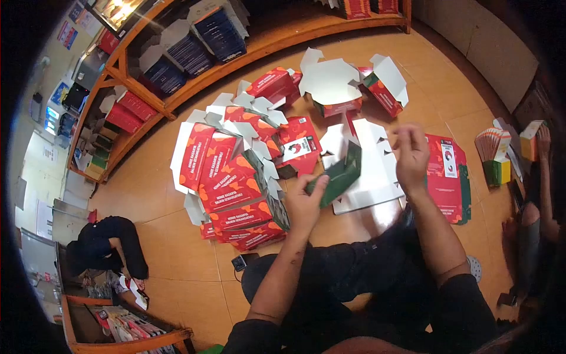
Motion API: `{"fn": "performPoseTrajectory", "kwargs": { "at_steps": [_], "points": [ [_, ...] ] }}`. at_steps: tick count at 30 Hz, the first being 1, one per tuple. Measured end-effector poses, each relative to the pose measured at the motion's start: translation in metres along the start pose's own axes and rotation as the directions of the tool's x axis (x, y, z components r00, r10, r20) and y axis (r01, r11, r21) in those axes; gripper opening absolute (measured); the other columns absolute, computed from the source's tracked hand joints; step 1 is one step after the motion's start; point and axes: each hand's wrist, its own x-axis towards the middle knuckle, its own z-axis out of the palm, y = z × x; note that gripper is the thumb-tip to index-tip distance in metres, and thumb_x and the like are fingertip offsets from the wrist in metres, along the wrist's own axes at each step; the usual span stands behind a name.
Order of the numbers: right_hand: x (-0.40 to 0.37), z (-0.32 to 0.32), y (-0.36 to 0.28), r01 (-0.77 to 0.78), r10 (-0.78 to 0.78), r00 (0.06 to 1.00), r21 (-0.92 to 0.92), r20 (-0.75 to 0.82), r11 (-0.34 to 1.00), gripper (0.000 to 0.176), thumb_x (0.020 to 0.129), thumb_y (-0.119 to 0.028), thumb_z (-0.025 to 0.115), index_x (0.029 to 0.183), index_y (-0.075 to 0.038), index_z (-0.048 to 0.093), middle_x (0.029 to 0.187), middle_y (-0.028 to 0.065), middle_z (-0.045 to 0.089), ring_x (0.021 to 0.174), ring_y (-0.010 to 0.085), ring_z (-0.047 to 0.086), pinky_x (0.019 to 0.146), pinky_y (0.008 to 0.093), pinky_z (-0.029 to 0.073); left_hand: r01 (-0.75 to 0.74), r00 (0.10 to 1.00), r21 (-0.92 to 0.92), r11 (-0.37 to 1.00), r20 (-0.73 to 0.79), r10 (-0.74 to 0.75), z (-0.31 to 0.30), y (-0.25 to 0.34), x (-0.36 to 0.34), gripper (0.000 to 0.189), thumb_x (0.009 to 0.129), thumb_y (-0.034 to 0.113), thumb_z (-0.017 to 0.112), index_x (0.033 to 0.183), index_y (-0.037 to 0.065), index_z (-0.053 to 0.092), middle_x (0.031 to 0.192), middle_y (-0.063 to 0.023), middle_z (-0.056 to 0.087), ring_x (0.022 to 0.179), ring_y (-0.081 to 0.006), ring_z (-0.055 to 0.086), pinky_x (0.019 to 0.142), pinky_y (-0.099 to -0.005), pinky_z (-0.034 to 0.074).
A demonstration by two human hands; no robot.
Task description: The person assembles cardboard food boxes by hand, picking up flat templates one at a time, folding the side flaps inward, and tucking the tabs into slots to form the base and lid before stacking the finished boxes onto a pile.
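My left hand (305, 203) is closed on the near end of a partly folded carton (342, 180), its thumb on the dark green side. A thin red edge shows at the carton's far end. Under it lie flat cardboard blanks (371, 192), white side up. My right hand (411, 156) is raised over the right edge of these blanks, apart from the carton; its fingers are loosely curled, slightly blurred, and nothing shows in them. To my left, red cartons (236, 183) with open white flaps lie heaped. Red printed blanks (443, 189) lie to the right.
More open cartons (386, 91) stand ahead on the tiled floor. A wooden shelf (259, 52) with dark blue boxes (221, 35) runs behind them. One person (112, 242) bends down at left; another person's arm (545, 177) reaches a box (530, 138) at right.
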Motion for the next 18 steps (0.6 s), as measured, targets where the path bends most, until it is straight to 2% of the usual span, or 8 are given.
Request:
{"fn": "performPoseTrajectory", "kwargs": {
  "at_steps": [1, 3, 6, 9, 11, 13, 14, 18],
  "points": [
    [0.001, 0.001, 0.004, -0.008, 0.008, 1.000, -0.009, -0.004, 1.000, 0.013, 0.094, -0.015, 0.063, 0.098, -0.002, 0.064, 0.089, 0.0043, 0.058, 0.085, 0.0144, 0.060, 0.077, 0.0265, 0.049, -0.061, 0.995, -0.029, 0.998, -0.081, 0.058, -0.003, 0.010, 0.001, 0.019, 0.088, 0.018, 0.074, 0.087, 0.001, 0.067, 0.070, 0.0003, 0.060, 0.063, -0.0057, 0.052, 0.055, -0.0240, 0.041],
    [-0.002, 0.010, 0.009, 0.321, -0.239, 0.905, -0.197, 0.352, 0.926, 0.018, 0.093, -0.018, 0.063, 0.107, -0.008, 0.068, 0.111, 0.0101, 0.057, 0.106, 0.0238, 0.056, 0.092, 0.0343, 0.046, -0.073, 0.994, -0.048, 0.996, -0.090, 0.068, -0.008, 0.013, 0.001, 0.018, 0.087, 0.016, 0.075, 0.086, 0.001, 0.067, 0.070, 0.0016, 0.060, 0.064, -0.0046, 0.051, 0.055, -0.0228, 0.040],
    [-0.011, 0.021, 0.009, 0.274, -0.142, 0.854, -0.200, 0.500, 0.941, 0.028, 0.093, -0.022, 0.063, 0.120, -0.016, 0.067, 0.146, 0.0168, 0.038, 0.133, 0.0348, 0.039, 0.108, 0.0446, 0.036, -0.122, 0.988, -0.092, 0.988, -0.109, 0.112, -0.008, 0.023, -0.001, 0.017, 0.086, 0.014, 0.076, 0.085, 0.001, 0.067, 0.070, 0.0029, 0.059, 0.064, -0.0034, 0.051, 0.055, -0.0216, 0.040],
    [-0.017, 0.025, 0.007, 0.263, -0.123, 0.852, -0.213, 0.509, 0.941, 0.034, 0.093, -0.024, 0.062, 0.127, -0.019, 0.063, 0.149, 0.0176, 0.033, 0.134, 0.0356, 0.039, 0.109, 0.0452, 0.035, -0.148, 0.987, -0.109, 0.983, -0.086, 0.139, -0.012, 0.017, 0.001, 0.018, 0.085, 0.015, 0.077, 0.084, 0.000, 0.066, 0.069, 0.0022, 0.059, 0.062, -0.0039, 0.051, 0.054, -0.0218, 0.040],
    [-0.016, 0.025, 0.014, 0.290, -0.127, 0.844, -0.246, 0.521, 0.925, 0.031, 0.094, -0.024, 0.062, 0.124, -0.014, 0.062, 0.149, 0.0176, 0.032, 0.134, 0.0347, 0.038, 0.108, 0.0453, 0.036, -0.214, 0.972, 0.068, 0.974, -0.084, 0.220, -0.011, 0.013, 0.001, 0.019, 0.085, 0.016, 0.077, 0.083, 0.000, 0.066, 0.068, 0.0013, 0.059, 0.061, -0.0044, 0.051, 0.054, -0.0230, 0.040],
    [-0.016, 0.025, 0.019, -0.010, 0.047, 0.896, -0.088, 0.441, 0.996, 0.022, 0.094, -0.023, 0.063, 0.110, -0.008, 0.062, 0.147, 0.0166, 0.033, 0.132, 0.0318, 0.040, 0.108, 0.0452, 0.037, -0.149, 0.981, 0.036, 0.988, -0.118, 0.152, -0.009, 0.020, 0.000, 0.019, 0.086, 0.017, 0.076, 0.083, 0.000, 0.066, 0.068, 0.0008, 0.059, 0.061, -0.0049, 0.050, 0.054, -0.0234, 0.040],
    [-0.017, 0.030, 0.032, -0.195, 0.136, 0.918, 0.123, 0.372, 0.973, 0.020, 0.094, -0.023, 0.064, 0.098, -0.004, 0.059, 0.144, 0.0155, 0.037, 0.130, 0.0287, 0.043, 0.106, 0.0448, 0.038, -0.089, 0.984, 0.005, 0.996, -0.152, 0.088, -0.007, 0.023, -0.001, 0.020, 0.087, 0.018, 0.075, 0.083, 0.000, 0.067, 0.067, 0.0003, 0.058, 0.061, -0.0054, 0.050, 0.054, -0.0237, 0.040],
    [-0.025, 0.039, 0.048, -0.238, 0.189, 0.939, 0.144, 0.286, 0.961, 0.019, 0.095, -0.023, 0.063, 0.098, -0.004, 0.060, 0.133, 0.0130, 0.046, 0.125, 0.0241, 0.046, 0.102, 0.0390, 0.041, 0.014, 0.981, 0.108, 0.994, -0.195, 0.007, -0.007, 0.016, 0.003, 0.024, 0.089, 0.023, 0.073, 0.084, 0.001, 0.067, 0.067, -0.0004, 0.059, 0.062, -0.0069, 0.050, 0.056, -0.0244, 0.040]
  ]
}}
